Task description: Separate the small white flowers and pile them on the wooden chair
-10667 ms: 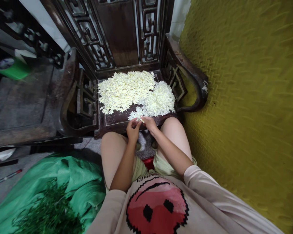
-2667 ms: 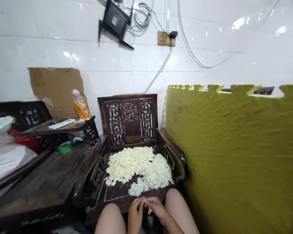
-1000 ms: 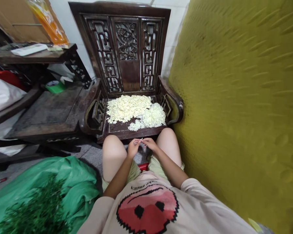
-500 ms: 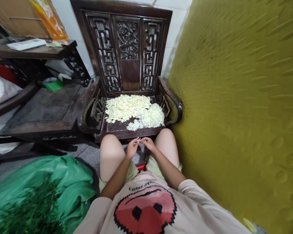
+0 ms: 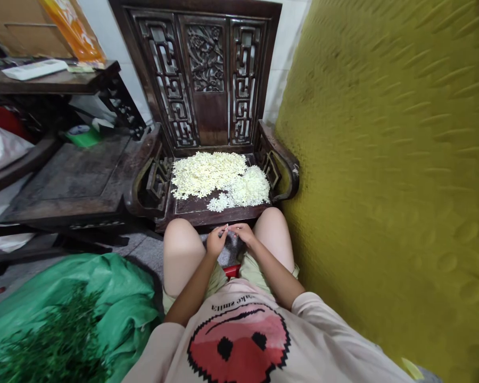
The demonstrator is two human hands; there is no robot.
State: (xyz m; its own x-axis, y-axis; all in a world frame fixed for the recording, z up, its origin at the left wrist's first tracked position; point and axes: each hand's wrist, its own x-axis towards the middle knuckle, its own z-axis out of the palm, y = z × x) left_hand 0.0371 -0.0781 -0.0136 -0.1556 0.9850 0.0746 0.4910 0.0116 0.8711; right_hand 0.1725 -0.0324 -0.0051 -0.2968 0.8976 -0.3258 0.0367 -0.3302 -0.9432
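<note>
My left hand and my right hand meet fingertip to fingertip between my knees, just in front of a dark carved wooden chair. Both are closed in a pinch. Whatever sits between the fingertips is too small to name; a whitish speck shows there. On the chair seat lies a broad heap of pale yellow small flowers. A whiter pile of small flowers sits against its right side, with a small cluster of white flowers at its front left.
To the left stands a dark wooden side table with a green roll of tape. A green sack with leafy stems fills the lower left. A yellow-green textured panel rises close on the right. Part of a red seat shows beneath me.
The white bit between my fingertips shows less than before. My hands stay in nearly the same place, and the view has shifted slightly.
</note>
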